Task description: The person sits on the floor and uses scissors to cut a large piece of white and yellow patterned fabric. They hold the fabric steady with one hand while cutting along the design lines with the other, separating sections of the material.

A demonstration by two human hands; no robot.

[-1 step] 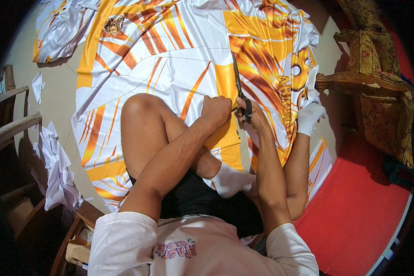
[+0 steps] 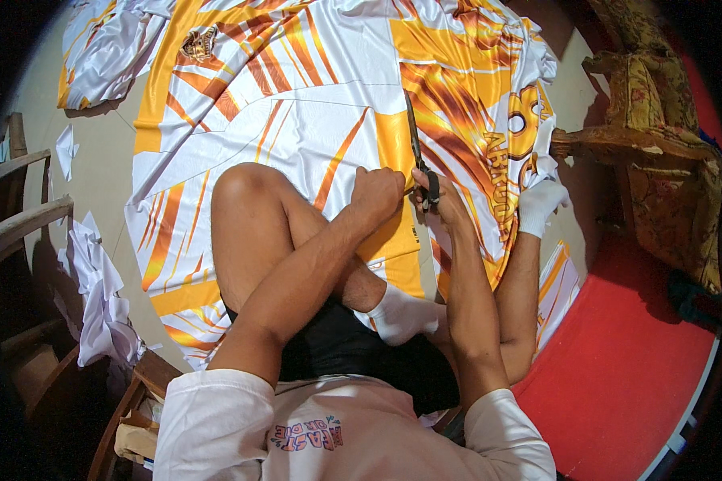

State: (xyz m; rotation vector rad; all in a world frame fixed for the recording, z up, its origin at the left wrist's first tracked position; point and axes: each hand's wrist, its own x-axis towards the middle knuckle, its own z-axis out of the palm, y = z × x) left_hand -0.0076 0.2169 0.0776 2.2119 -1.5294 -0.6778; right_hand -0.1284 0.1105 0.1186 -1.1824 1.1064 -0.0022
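Observation:
A large sheet of shiny white fabric (image 2: 309, 132) printed with orange and yellow streaks lies spread over the floor and around my legs. My right hand (image 2: 448, 202) is closed round the black handles of a pair of scissors (image 2: 414, 136). The long dark blades point away from me, along the border between a yellow strip and the orange-brown patterned part. Close by on the left, my left hand (image 2: 379, 194) is curled into a fist at the yellow strip, gripping the fabric; its fingertips are mostly hidden.
Another bundle of printed fabric (image 2: 112, 56) lies at the far left. White scraps (image 2: 96, 297) hang beside wooden furniture (image 2: 28, 216) on the left. To the right stand a carved, floral-upholstered chair (image 2: 642, 152) and a red surface (image 2: 618, 361). My socked foot (image 2: 544, 204) rests by the fabric's right edge.

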